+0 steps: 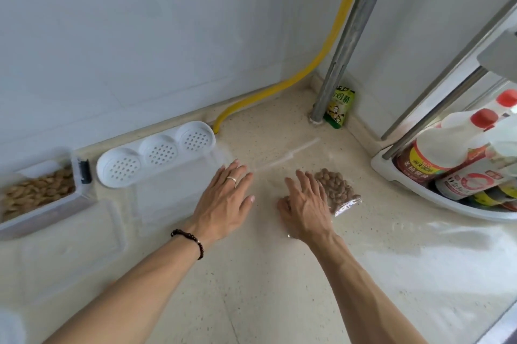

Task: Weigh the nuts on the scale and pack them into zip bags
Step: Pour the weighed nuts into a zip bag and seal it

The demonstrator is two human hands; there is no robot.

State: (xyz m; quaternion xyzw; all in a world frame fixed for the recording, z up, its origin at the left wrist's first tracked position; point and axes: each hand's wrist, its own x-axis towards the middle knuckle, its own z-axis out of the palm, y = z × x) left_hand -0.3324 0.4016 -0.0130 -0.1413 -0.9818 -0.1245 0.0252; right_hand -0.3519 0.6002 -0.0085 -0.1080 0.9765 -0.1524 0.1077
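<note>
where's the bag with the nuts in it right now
In the head view, the zip bag of nuts lies flat on the countertop, right of centre, under the right hand, near the condiment rack.

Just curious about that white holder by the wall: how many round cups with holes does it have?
3, side by side in the white holder: left cup, middle cup, right cup.

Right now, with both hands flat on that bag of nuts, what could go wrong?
1. The zip bag looks unsealed; if the right hand presses hard, nuts may squeeze out onto the counter.
2. The open container of nuts sits near the left forearm; a sweep back could knock it.
</note>
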